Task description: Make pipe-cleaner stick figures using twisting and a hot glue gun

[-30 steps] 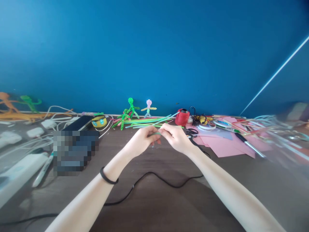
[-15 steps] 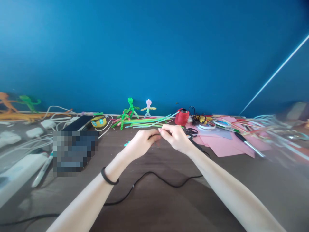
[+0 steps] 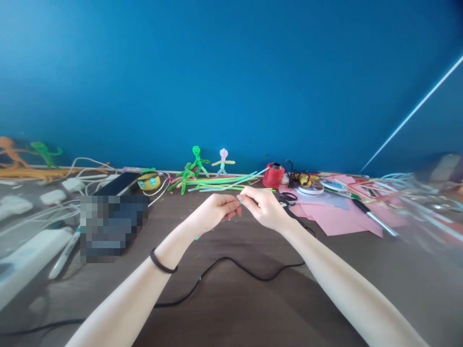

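Fingertip to fingertip, my left hand (image 3: 214,211) and my right hand (image 3: 263,204) meet above the dark table. Both are closed in a pinch on a thin teal pipe cleaner (image 3: 240,203), of which only a speck shows between the fingers. Another teal end (image 3: 197,238) pokes out below my left wrist; the length between is hidden by the hand. Just beyond my hands lies a bundle of green and pale pipe cleaners (image 3: 224,182). Behind it stand a green pipe-cleaner figure (image 3: 196,156) and a pink-headed one (image 3: 223,161).
Right of my hands are a red spool (image 3: 273,176), black scissors (image 3: 288,196), pink paper sheets (image 3: 334,218) and a pen (image 3: 376,219). A black cable (image 3: 217,262) crosses the table. To the left lie a blurred dark device (image 3: 115,226), a marker (image 3: 63,255) and white chargers (image 3: 52,197).
My left hand has turned slightly and the teal end by it has moved from beside the hand to below the wrist. A teal speck now shows between my fingertips.
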A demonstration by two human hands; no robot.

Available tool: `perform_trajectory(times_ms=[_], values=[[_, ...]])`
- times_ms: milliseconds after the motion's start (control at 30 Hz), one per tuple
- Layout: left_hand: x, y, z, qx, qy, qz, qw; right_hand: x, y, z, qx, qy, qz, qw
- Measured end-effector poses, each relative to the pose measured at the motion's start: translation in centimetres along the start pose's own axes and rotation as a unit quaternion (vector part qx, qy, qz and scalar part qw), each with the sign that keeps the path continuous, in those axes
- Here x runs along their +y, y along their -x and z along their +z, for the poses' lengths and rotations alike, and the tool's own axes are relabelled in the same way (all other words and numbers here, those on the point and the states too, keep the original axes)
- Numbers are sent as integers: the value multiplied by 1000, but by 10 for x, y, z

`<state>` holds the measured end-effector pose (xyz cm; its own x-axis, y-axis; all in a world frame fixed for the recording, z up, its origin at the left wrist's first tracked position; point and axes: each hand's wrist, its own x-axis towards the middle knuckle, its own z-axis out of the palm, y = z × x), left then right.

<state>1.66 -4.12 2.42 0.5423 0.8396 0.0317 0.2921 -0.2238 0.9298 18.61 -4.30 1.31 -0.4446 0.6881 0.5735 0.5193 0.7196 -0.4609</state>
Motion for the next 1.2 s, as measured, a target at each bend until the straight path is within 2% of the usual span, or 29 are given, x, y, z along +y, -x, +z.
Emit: perform_trajectory(times_ms=[200, 333, 533, 700, 967, 1200], values=[[-2, -2, 1, -29, 73, -11, 997, -5, 0, 0, 27, 25, -1, 999], [-2, -1, 0, -45, 94, -19, 994, -6, 1, 0, 21, 17, 6, 1000], [-5, 2, -8, -67, 123, -78, 987, 3, -1, -2, 47, 14, 62, 997], [-8, 2, -8, -88, 164, -97, 978, 4, -2, -3, 40, -15, 91, 995], [-10, 0, -1, -86, 134, -76, 984, 3, -3, -2, 49, -5, 95, 994], [-14, -2, 8, -74, 192, -59, 977, 6, -3, -2, 73, -28, 110, 991]])
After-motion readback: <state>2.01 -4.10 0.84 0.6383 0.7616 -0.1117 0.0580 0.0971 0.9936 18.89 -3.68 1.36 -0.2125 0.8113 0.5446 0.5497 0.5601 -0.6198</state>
